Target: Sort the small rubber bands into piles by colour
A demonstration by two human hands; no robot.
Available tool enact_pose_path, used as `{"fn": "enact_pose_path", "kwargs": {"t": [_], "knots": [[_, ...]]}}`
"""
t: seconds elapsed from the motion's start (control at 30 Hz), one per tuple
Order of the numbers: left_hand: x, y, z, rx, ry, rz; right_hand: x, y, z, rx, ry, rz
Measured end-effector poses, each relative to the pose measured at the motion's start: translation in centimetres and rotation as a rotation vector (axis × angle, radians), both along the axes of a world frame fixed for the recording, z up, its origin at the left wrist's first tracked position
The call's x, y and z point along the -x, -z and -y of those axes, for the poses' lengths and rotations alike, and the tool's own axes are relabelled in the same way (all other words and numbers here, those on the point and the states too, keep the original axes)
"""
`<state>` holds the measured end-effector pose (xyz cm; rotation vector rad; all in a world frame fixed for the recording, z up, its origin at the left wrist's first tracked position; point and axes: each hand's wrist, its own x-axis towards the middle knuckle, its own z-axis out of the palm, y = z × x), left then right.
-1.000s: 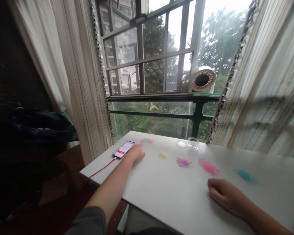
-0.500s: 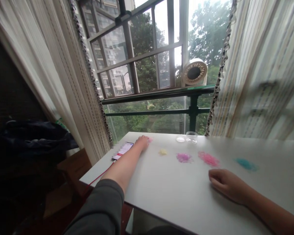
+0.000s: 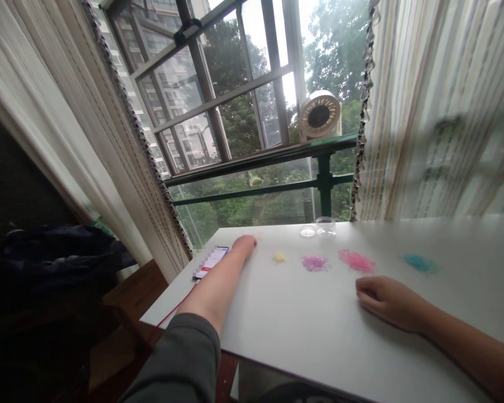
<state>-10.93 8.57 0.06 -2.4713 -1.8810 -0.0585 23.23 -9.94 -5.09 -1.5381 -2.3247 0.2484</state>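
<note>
Your left hand (image 3: 244,244) stretched far across worktop (image 3: 302,313), grip state unclear, beside phone (image 3: 211,262); phone's long axis points away-right. Right hand (image 3: 386,302) loosely curled, empty.

- no text, label, brand or number can be read anywhere.
- the phone (image 3: 211,262) on the bench (image 3: 302,330) shows a lit screen with a red band, its writing too small to read.
</note>
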Motion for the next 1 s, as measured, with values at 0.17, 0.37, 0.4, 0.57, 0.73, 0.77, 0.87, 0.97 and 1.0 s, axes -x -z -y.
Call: {"fn": "enact_pose_path", "kwargs": {"t": [0.17,0.37,0.4,0.57,0.73,0.77,0.87,0.97,1.0], "knots": [[1.9,-0.2,1.7,-0.007,0.07,0.0,-0.1,-0.1,0.0,0.005,-0.003,-0.003],[3.9,-0.7,4.8,0.045,0.164,0.018,-0.3,-0.3,0.1,0.016,-0.004,-0.001],[4.1,-0.7,5.3,0.06,0.177,0.023,-0.3,-0.3,0.1,0.018,-0.006,-0.003],[5.2,-0.8,7.2,0.151,0.234,0.068,-0.4,-0.3,0.1,0.018,-0.001,-0.022],[5.9,-1.0,7.4,0.357,0.22,0.311,-0.4,-0.4,0.2,0.03,-0.002,-0.032],[6.0,-1.2,7.4,0.396,0.219,0.365,-0.4,-0.4,0.2,0.032,-0.003,-0.03],[6.2,-2.0,7.3,0.421,0.216,0.454,-0.3,-0.6,0.3,0.033,-0.003,-0.028],[6.3,-2.9,7.2,0.337,0.2,0.449,-0.3,-0.6,0.2,0.031,-0.007,-0.028],[6.4,-3.1,7.2,0.312,0.196,0.441,-0.4,-0.6,0.2,0.034,-0.008,-0.029]]}}
